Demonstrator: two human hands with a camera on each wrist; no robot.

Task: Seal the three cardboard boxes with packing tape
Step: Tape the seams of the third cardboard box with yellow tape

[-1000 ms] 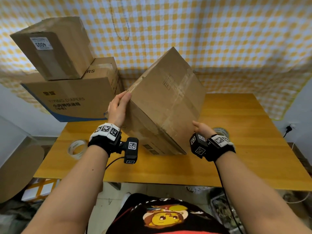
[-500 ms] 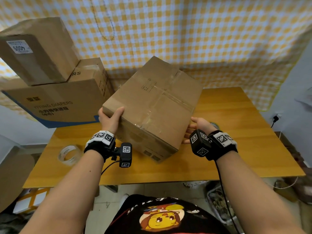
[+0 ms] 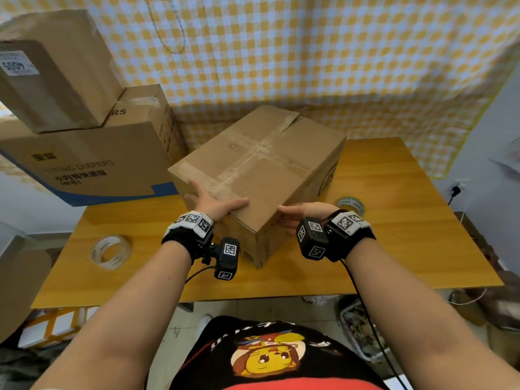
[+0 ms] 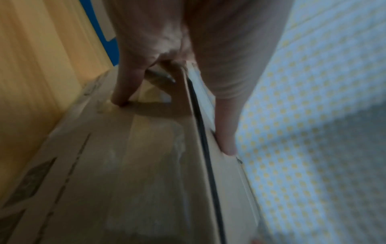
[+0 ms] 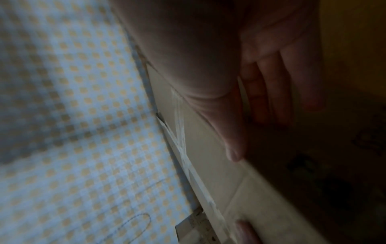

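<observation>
Box (image 3: 261, 167) sits on table (image 3: 394, 235), center, near corner toward us. Our L hand (image 3: 213, 204) lies flat on top, fingers straight, thumb over near edge. R hand (image 3: 298, 213) open, fingers straight against R side face. Cardboard looks stiff, prob. light; old tape slick, so hold w/ 2 hands at opposite edges.

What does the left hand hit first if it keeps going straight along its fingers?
Nothing new: the left hand already lies on the cardboard box, fingers pointing across its taped top. Sliding on, it would probably cross the tape strip; depth beyond is unclear.
</observation>
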